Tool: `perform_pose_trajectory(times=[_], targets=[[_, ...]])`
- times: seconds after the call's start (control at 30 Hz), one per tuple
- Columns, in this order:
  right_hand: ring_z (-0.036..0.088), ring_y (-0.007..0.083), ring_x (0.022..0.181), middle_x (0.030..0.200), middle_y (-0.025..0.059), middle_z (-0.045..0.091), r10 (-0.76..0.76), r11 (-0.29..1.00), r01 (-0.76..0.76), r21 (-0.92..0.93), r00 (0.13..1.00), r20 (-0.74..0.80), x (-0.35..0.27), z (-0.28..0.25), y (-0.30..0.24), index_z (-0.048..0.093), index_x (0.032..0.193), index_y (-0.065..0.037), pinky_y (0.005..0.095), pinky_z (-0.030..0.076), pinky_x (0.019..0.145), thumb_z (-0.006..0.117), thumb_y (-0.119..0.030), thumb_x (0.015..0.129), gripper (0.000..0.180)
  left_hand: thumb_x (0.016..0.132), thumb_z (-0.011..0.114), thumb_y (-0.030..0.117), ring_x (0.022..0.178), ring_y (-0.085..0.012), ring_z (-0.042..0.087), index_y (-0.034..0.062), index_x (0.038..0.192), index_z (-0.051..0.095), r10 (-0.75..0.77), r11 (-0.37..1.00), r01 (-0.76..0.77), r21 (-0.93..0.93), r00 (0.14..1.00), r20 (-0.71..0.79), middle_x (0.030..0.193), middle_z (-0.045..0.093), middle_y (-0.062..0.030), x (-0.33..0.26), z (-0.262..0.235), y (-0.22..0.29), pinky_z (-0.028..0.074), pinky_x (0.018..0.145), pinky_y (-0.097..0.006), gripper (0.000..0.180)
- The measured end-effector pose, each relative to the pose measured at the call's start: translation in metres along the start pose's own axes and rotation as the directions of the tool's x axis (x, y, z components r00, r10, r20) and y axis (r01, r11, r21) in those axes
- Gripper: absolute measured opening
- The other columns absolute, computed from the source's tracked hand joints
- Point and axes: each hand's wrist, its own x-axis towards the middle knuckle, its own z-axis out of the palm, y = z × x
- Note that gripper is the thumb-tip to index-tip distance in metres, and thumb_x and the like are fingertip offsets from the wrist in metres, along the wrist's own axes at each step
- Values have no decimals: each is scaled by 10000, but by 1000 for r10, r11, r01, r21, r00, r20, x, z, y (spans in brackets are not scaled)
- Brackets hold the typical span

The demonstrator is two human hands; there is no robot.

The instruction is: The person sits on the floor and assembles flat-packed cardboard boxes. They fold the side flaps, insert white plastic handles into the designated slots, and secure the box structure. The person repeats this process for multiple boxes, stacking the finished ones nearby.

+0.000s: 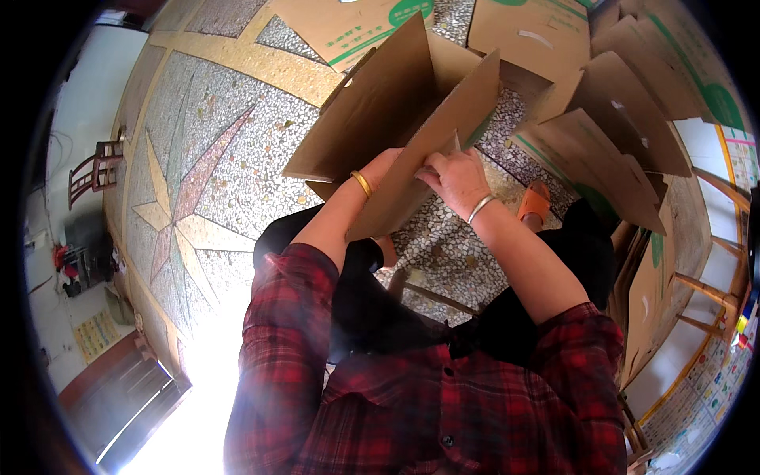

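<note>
An open brown cardboard box (376, 119) stands tilted in front of my knees, its panels upright and its inside bare. My left hand (382, 165), with a gold bangle at the wrist, reaches into the box behind the near right panel (419, 154); that panel hides its fingers. On the outer side of the same panel, my right hand (459, 180), with a silver bangle, has its fingers bent and pinched together against the cardboard. A small white pointed piece (457, 141) sticks up just above these fingers. What they hold, if anything, is too small to make out.
Several more cardboard boxes (625, 111) with green print crowd the right side. Another carton (348, 32) lies beyond the box. Flattened cardboard (645, 293) leans by my right leg. A wooden chair (96, 170) stands far left on the speckled stone floor (237, 166).
</note>
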Motion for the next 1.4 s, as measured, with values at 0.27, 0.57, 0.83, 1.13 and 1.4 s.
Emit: perform_pose_trajectory(times=[0.27, 0.57, 0.83, 1.13, 1.4], targets=[[564, 249, 674, 605, 65, 562, -1, 1000, 1, -7, 1000, -21, 33, 15, -1, 518, 725, -94, 380, 375, 677, 600, -219, 783, 160, 848, 567, 148, 783, -78, 520, 31, 951, 610, 214, 968, -193, 162, 969, -124, 892, 604, -12, 10, -35, -37, 443, 687, -243, 162], [560, 228, 666, 588, 50, 558, -151, 988, 155, 13, 979, -135, 36, 36, 11, 505, 701, -111, 374, 379, 723, 599, -212, 770, 155, 855, 557, 147, 790, -74, 527, 25, 968, 604, 359, 930, -327, 169, 909, -212, 898, 601, -16, -5, -26, -22, 447, 686, -242, 173], [554, 264, 677, 618, 87, 561, -12, 998, 16, -66, 998, 56, 38, 26, -2, 512, 724, -78, 394, 375, 718, 599, -147, 760, 117, 861, 549, 153, 797, -72, 532, 19, 988, 600, 374, 926, -351, 136, 901, -221, 907, 599, -18, -10, -15, -23, 449, 686, -241, 192], [566, 281, 689, 631, 110, 575, 4, 1000, -2, -17, 994, 108, 31, 19, -5, 530, 744, -60, 418, 374, 764, 576, -163, 777, 118, 867, 540, 159, 805, -69, 537, 12, 1010, 596, 141, 988, -149, -49, 979, -149, 916, 597, -19, -14, -18, -6, 451, 686, -240, 212], [561, 286, 760, 720, 99, 595, 165, 986, -169, 9, 971, 173, 18, 21, -3, 557, 791, -56, 428, 372, 789, 586, -162, 777, 111, 864, 540, 172, 800, -54, 517, 37, 1019, 611, -1, 999, -6, -54, 992, -128, 897, 600, -2, -8, -11, -11, 446, 682, -232, 218]])
